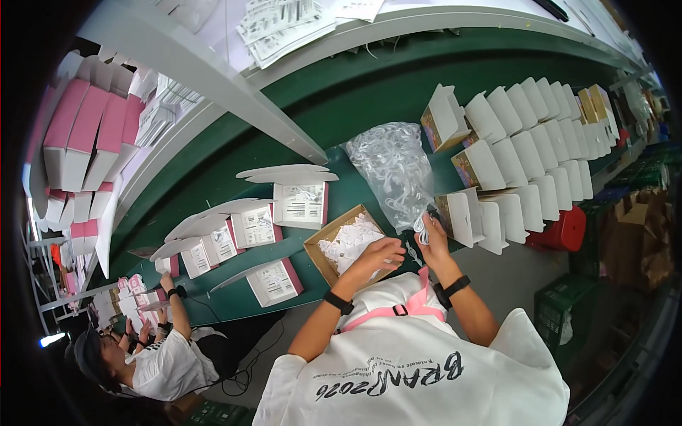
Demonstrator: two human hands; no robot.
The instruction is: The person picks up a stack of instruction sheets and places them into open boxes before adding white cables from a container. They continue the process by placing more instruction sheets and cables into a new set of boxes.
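Note:
A coiled white cable is gripped in my right hand, its end dangling toward the table edge. My left hand is just left of it, fingers stretched and a little apart, with nothing visible in them. Under and beyond my left hand stands a brown cardboard box, which holds many small white pieces. Beyond my right hand lies a clear plastic bag full of similar white cables.
Several open white-and-pink boxes stand left on the green table. Rows of upright open boxes fill the right side. A metal post rises at the back. A co-worker works at the lower left. Near the right edge is a red stool.

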